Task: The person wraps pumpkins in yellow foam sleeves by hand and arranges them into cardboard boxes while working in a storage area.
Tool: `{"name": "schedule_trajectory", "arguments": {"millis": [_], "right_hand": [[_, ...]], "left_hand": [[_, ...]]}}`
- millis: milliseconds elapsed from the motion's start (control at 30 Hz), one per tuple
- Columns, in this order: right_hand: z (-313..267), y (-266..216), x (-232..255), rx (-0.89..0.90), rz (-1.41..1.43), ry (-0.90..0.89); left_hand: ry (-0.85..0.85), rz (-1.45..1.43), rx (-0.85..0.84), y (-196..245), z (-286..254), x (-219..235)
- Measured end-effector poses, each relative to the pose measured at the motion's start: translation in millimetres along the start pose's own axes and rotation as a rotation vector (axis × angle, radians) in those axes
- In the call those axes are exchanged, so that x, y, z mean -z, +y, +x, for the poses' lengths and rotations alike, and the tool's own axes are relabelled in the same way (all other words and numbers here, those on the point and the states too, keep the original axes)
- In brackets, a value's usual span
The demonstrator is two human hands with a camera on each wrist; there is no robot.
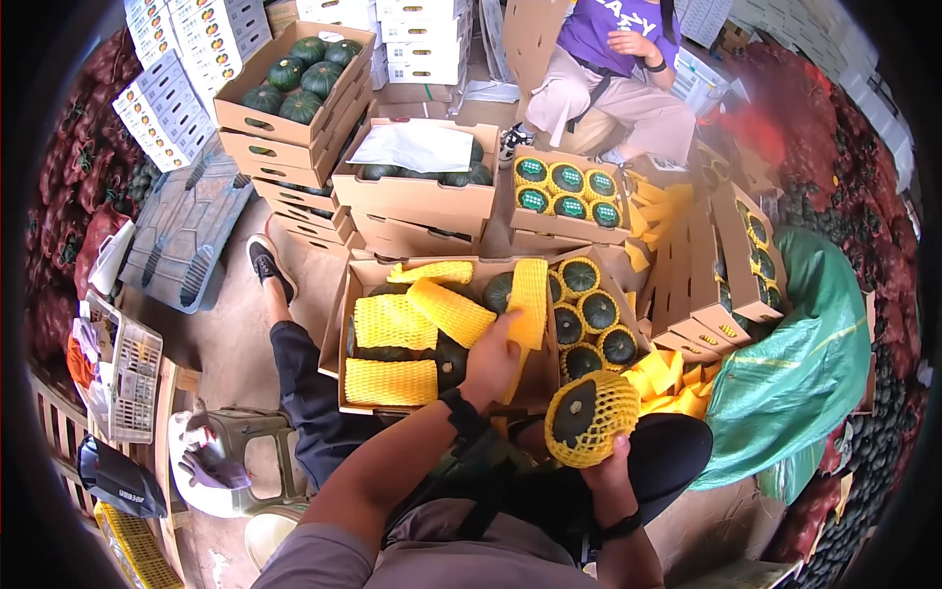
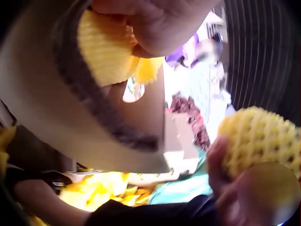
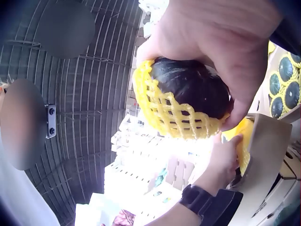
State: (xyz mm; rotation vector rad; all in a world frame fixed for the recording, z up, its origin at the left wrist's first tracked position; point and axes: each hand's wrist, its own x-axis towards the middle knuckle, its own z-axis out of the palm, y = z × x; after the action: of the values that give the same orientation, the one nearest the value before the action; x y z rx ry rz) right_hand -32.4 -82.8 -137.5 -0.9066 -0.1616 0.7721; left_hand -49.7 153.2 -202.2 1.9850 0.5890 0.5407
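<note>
My left hand (image 1: 494,361) pinches an upright yellow foam net sleeve (image 1: 530,290) over the open cardboard box (image 1: 343,385) in front of me. The left wrist view shows the same foam sleeve (image 2: 106,47) under the fingers and thumb. At the lower right, my right hand (image 1: 610,469) grips a small dark green pumpkin (image 1: 573,412) dressed in a stretched yellow foam net (image 1: 613,407). The pumpkin's dark skin (image 3: 188,84) shows through the net's opening in the right wrist view. More foam sleeves (image 1: 392,383) lie over dark pumpkins in the box.
A box of netted pumpkins (image 1: 599,311) adjoins on the right, another of labelled pumpkins (image 1: 567,177) behind it. Stacked cartons (image 1: 265,147) hold bare pumpkins. A green sack (image 1: 785,363) and loose yellow sleeves (image 1: 672,383) lie right. Someone in a purple shirt (image 1: 608,34) sits opposite.
</note>
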Motion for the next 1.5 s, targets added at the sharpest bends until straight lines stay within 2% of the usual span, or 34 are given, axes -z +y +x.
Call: {"name": "schedule_trajectory", "arguments": {"millis": [33,67,100,133,167,200,267,333,367,467,500,600,633,667,733,767,800,867,933,967,1000,1067,1167,1233,1267,1300,1333,1367,1400,1467,1500], "right_hand": [[11,0,-15,0.039,-0.031,0.013],[22,-9,-32,0.092,-0.189,-0.064],[34,-10,-44,0.094,-0.337,-0.113],[50,-4,-51,0.113,-0.477,-0.201],[71,1,-46,0.446,-1.096,-0.289],[78,-4,-72,0.452,-1.299,-0.29],[101,10,-89,0.345,-1.751,-0.335],[119,32,-88,-0.026,-2.183,-0.396],[127,48,-83,-0.119,-2.248,-0.374],[119,59,-76,0.018,-2.213,-0.273],[110,52,-77,0.042,-2.154,-0.286],[94,42,-73,0.292,-1.716,-0.139],[84,34,-81,0.302,-1.411,0.05],[78,27,-80,0.425,-1.269,0.1],[60,15,-86,0.421,-1.336,-0.165],[56,17,-82,0.347,-1.36,-0.417],[58,28,-74,0.444,-1.31,-0.554],[45,37,-71,0.105,-1.094,-0.162],[51,37,-68,0.042,-0.983,-0.079],[58,38,-66,0.016,-0.926,-0.037],[64,35,-60,-0.207,-0.972,-0.181],[68,32,-68,-0.391,-0.697,-0.398],[71,27,-85,-0.543,-0.831,-0.367],[69,46,-72,-0.015,-1.261,-0.108],[67,53,-68,0.266,-1.445,0.036],[67,44,-70,0.568,-1.552,0.088],[67,39,-66,0.603,-1.546,0.118],[67,35,-56,0.499,-1.41,0.078],[66,31,-51,0.394,-1.272,0.04],[58,23,-56,0.107,-0.626,0.078],[51,16,-61,-0.032,-0.305,0.093]], "left_hand": [[0.139,-0.095,0.03,3,2,10],[0.235,-0.113,0.082,0,5,23],[0.248,-0.195,0.234,2,8,44],[0.351,-0.393,0.22,-18,11,52],[0.406,-0.573,0.323,-30,14,64],[0.467,-0.65,0.4,-40,17,77],[0.414,-0.872,0.47,-44,8,94],[0.358,-0.807,0.483,-48,3,99],[0.33,-0.774,0.496,-50,-2,100],[0.214,-0.87,0.537,-37,-12,108],[0.19,-0.942,0.558,-10,-16,119],[0.09,-0.982,0.535,18,-31,143],[0.038,-0.962,0.538,26,-38,150],[-0.081,-0.917,0.52,24,-45,155],[-0.316,-0.814,0.474,21,-59,161],[-0.392,-0.718,0.437,26,-65,162],[-0.462,-0.58,0.408,35,-66,165],[-0.244,-0.599,0.389,64,-73,166],[-0.04,-0.864,0.483,52,-83,172],[-0.013,-1.023,0.469,44,-89,176],[-0.03,-1.154,0.42,40,-95,180],[-0.184,-1.278,0.468,37,-102,183],[-0.286,-1.511,0.484,41,-96,161],[-0.358,-1.55,0.558,39,-80,144],[-0.269,-1.465,0.592,14,-75,123],[-0.219,-1.406,0.652,8,-71,114],[-0.171,-1.346,0.709,5,-68,106],[-0.166,-1.315,0.712,0,-68,96],[-0.223,-1.181,0.57,15,-68,97],[-0.332,-0.907,0.293,49,-73,100],[-0.412,-0.841,0.229,62,-79,97]]}}
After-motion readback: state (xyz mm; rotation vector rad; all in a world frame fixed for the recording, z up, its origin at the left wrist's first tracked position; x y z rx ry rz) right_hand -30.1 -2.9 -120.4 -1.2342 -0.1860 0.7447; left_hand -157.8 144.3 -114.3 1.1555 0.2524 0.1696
